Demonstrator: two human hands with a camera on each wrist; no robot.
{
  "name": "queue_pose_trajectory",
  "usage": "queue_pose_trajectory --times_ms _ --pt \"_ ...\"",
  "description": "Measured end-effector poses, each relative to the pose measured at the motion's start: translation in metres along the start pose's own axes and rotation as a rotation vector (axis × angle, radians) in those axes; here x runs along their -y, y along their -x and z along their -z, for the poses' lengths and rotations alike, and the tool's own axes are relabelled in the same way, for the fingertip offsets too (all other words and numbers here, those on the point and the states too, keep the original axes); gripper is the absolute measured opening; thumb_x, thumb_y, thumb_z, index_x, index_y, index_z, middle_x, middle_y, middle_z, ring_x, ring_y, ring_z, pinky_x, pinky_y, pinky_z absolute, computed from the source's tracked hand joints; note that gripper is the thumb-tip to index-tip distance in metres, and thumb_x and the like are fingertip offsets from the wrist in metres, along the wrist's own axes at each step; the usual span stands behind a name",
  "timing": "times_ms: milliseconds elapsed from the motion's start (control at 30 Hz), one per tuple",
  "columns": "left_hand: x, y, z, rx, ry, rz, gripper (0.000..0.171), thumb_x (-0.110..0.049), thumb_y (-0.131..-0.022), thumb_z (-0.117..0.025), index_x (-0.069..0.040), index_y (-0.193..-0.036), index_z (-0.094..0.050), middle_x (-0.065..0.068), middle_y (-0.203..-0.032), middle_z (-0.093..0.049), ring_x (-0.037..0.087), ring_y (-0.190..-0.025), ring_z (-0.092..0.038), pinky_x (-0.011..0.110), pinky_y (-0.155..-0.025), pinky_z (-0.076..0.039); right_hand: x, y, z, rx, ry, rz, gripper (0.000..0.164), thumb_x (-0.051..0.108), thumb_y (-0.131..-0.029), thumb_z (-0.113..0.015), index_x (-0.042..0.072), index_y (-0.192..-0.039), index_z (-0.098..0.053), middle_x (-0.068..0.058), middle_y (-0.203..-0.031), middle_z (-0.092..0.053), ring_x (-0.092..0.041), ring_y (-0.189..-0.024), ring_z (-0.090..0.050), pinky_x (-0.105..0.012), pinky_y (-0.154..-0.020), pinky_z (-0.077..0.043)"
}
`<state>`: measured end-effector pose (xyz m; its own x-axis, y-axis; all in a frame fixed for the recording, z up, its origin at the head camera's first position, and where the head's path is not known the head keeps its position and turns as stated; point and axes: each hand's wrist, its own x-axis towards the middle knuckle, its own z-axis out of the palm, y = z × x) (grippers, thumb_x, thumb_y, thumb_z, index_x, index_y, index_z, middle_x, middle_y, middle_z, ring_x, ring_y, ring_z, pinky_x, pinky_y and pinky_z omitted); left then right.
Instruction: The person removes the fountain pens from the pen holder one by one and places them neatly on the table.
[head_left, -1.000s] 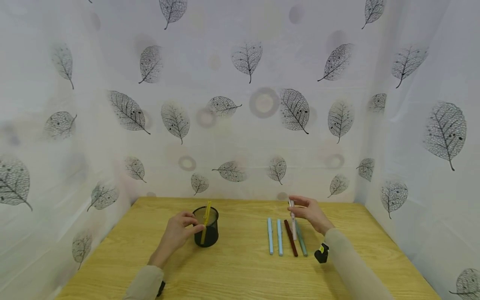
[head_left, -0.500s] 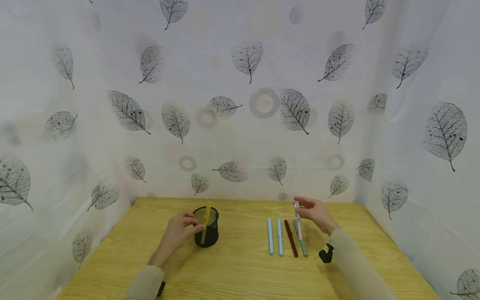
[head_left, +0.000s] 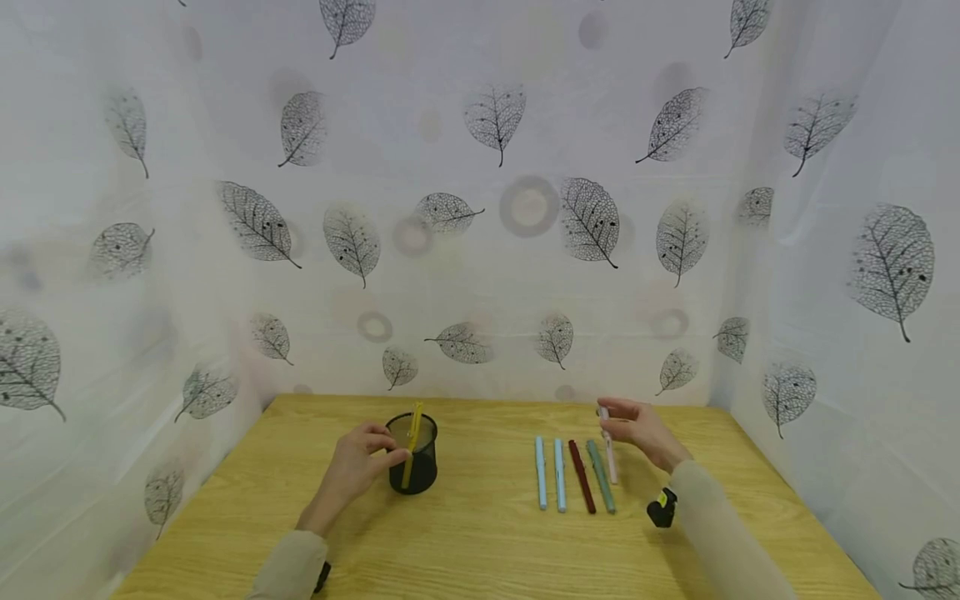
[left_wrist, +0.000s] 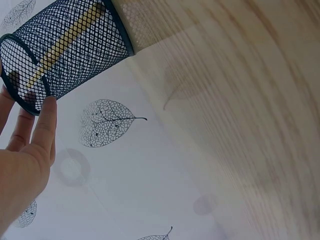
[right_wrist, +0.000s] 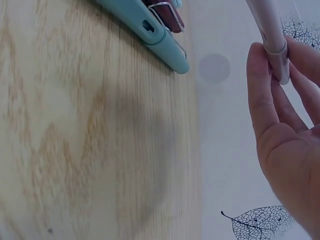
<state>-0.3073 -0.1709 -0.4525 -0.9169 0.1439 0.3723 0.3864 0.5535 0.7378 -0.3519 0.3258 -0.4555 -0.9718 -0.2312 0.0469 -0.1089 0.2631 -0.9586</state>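
Note:
My left hand [head_left: 356, 460] holds the rim of a black mesh pen holder [head_left: 422, 477], thumb across its near side. A yellow pen [head_left: 416, 423] leans inside the holder, visible through the mesh in the left wrist view. At the right, my right hand [head_left: 643, 430] pinches a pale pink pen [right_wrist: 269, 25] near its upper end between thumb and fingers. The pink pen slants downward beside a green pen [head_left: 601, 477], the rightmost of those lying in a row. Left of the green one lies a dark red pen [head_left: 582, 477].
Two light blue pens, a left one [head_left: 541, 473] and a right one [head_left: 560, 475], complete the row on the wooden table [head_left: 465, 533]. A white curtain [head_left: 480, 283] with leaf prints hangs behind the table and along both sides.
My right hand has carried the pink pen rightward, from over the dark red and green pens to the right side of the green one. My left hand has stayed at the pen holder.

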Motion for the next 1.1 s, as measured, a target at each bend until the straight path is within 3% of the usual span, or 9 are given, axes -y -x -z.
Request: queue_pose_trajectory --times_ms 433,767,1100 --pt "0.001 -0.001 0.0 -0.001 -0.002 -0.008 0.016 -0.027 -0.081 -0.08 -0.015 -0.075 -0.072 0.003 -0.1 -0.06 0.028 -0.102 -0.066 0.046 -0.087 -0.056 -0.005 0.001 0.008 0.007 -0.009 -0.019 0.062 0.021 -0.096 -0.065 0.0 -0.148 -0.039 -0.03 -0.148 -0.038 -0.048 -0.13 -0.045 -0.038 -0.094 -0.055" --pt "0.002 0.001 0.0 -0.015 -0.017 -0.026 0.014 -0.026 -0.08 -0.081 -0.017 -0.074 -0.072 0.001 -0.099 -0.06 0.028 -0.101 -0.066 0.047 -0.086 -0.056 -0.008 0.003 0.016 -0.014 0.012 -0.046 0.059 0.018 -0.096 -0.065 -0.001 -0.147 -0.04 -0.031 -0.147 -0.039 -0.046 -0.126 -0.051 -0.041 -0.092 -0.056" --pt "0.0 0.001 0.001 -0.007 0.002 -0.018 0.014 -0.027 -0.081 -0.08 -0.016 -0.075 -0.073 0.004 -0.1 -0.06 0.029 -0.101 -0.066 0.046 -0.086 -0.056 -0.017 0.005 0.014 0.055 0.045 -0.065 0.06 0.011 -0.096 -0.063 -0.009 -0.146 -0.036 -0.036 -0.145 -0.039 -0.044 -0.12 -0.057 -0.04 -0.087 -0.057"
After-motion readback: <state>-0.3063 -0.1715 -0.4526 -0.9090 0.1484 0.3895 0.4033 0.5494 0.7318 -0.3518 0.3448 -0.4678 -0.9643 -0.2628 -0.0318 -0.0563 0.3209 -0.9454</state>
